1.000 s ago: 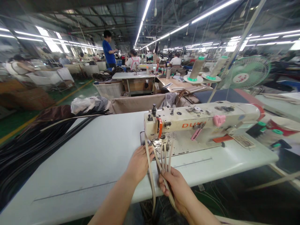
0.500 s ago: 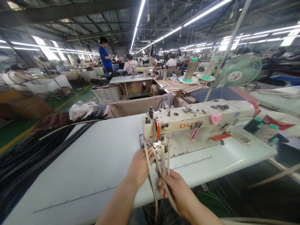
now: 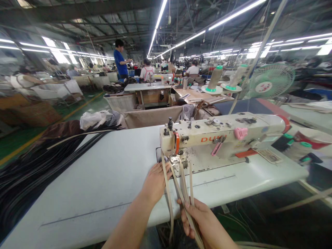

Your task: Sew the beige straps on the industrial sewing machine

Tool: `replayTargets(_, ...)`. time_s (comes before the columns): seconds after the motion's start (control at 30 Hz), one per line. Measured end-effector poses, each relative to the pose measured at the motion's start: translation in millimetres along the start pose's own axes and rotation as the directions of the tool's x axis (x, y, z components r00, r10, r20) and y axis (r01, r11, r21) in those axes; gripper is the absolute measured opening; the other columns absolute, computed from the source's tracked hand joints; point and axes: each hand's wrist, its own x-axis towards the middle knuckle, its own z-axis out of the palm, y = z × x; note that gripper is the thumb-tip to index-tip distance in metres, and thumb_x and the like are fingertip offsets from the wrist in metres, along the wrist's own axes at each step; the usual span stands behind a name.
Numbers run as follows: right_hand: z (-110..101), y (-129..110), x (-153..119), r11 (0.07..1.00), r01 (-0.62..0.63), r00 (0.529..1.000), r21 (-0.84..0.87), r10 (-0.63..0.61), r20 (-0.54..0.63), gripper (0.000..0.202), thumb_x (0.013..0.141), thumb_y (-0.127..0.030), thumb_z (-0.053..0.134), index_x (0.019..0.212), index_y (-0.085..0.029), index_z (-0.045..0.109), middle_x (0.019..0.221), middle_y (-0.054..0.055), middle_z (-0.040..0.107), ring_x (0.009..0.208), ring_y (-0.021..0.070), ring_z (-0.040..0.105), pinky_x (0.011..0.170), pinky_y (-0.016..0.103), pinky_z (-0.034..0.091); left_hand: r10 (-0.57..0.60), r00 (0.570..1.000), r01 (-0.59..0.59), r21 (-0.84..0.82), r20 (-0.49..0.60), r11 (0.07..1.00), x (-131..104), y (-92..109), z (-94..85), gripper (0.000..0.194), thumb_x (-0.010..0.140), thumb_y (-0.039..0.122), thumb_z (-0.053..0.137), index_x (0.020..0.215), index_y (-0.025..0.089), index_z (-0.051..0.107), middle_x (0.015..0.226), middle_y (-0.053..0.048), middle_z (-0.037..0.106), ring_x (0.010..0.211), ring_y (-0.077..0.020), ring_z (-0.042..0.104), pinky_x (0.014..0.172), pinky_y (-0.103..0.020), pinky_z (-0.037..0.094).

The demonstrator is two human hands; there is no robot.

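Note:
In the head view, several narrow beige straps point(image 3: 183, 185) run from the sewing machine's needle area toward me. My right hand point(image 3: 199, 216) has its fingers closed round them near the table's front edge, and their ends hang below. My left hand point(image 3: 155, 181) lies flat on the table beside the presser foot point(image 3: 175, 159), fingers stretched forward. One beige strap point(image 3: 168, 197) hangs down across its fingertips. What lies under those fingertips is hidden. The cream sewing machine point(image 3: 223, 129) has an orange lever and a pink clip.
A bundle of black straps point(image 3: 38, 169) drapes over the table's point(image 3: 116, 166) left side. Thread cones point(image 3: 215, 79) and a green fan point(image 3: 272, 82) stand behind the machine. A fabric-lined bin point(image 3: 153, 116) adjoins the far edge. A person in blue point(image 3: 119, 60) stands farther off.
My right hand has moved slightly down and toward me with the straps. My left hand stays by the presser foot. The whole view has shifted a little.

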Motion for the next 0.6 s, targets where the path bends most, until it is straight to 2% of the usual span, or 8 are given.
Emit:
replayTargets(0.23, -8.0, 8.3, -3.0, 1.000, -0.016, 1.000, -0.014, 0.016, -0.001, 0.070, 0.063, -0.068, 0.087, 0.103, -0.012, 0.073, 0.059, -0.001, 0.068, 0.039, 0.0098, 0.057, 0.035, 0.018, 0.035, -0.006, 1.000, 0.006, 0.011, 0.018, 1.000, 0.6, 0.3, -0.7, 0.034, 0.107, 0.026, 0.050, 0.138, 0.019, 0.062, 0.140, -0.010, 0.069, 0.133, -0.0274, 0.063, 0.115, -0.053, 0.050)
replayTargets(0.6, -18.0, 15.5, -6.7, 0.999, -0.049, 0.999, 0.002, 0.049, 0.008, 0.072, 0.063, -0.070, 0.087, 0.105, -0.013, 0.074, 0.061, 0.001, 0.069, 0.040, 0.0103, 0.060, 0.034, 0.017, 0.033, -0.007, 1.000, 0.007, -0.016, 0.008, 1.000, -0.4, -2.6, 2.0, 0.034, 0.108, 0.029, 0.046, 0.137, 0.020, 0.061, 0.141, -0.011, 0.068, 0.135, -0.0295, 0.061, 0.114, -0.056, 0.050)
